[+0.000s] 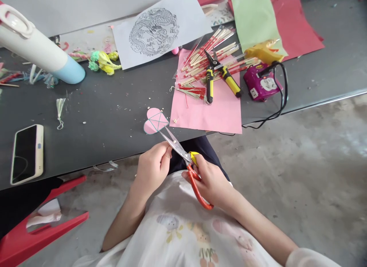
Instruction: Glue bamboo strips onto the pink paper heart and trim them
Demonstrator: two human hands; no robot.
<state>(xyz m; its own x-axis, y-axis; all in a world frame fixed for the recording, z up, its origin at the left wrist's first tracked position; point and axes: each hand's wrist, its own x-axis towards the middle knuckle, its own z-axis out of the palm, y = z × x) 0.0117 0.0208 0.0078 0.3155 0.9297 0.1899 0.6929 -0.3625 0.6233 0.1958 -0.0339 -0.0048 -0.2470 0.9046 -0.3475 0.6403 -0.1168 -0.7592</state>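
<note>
My right hand (210, 179) grips a pair of scissors (179, 147) with one red and one yellow handle. The blades are parted and point up and left toward the table edge. Pale small bits sit on the blades. My left hand (153, 165) is closed in a pinch right beside the blades; what it holds, if anything, is too small or hidden to name. Just past the blade tips, a pink paper heart (156, 121) with dark crossing lines lies on the dark table (114, 118). Pale crumbs are scattered around it.
On a pink sheet (197, 116) lie yellow-black pliers (210, 83) and thin red-and-cream sticks (212, 49). A yellow glue gun (262, 52) and a purple power box (262, 83) are at right. A bottle (43, 49), a phone (27, 154), a tassel (60, 110) and a dragon print (183, 14) also lie around.
</note>
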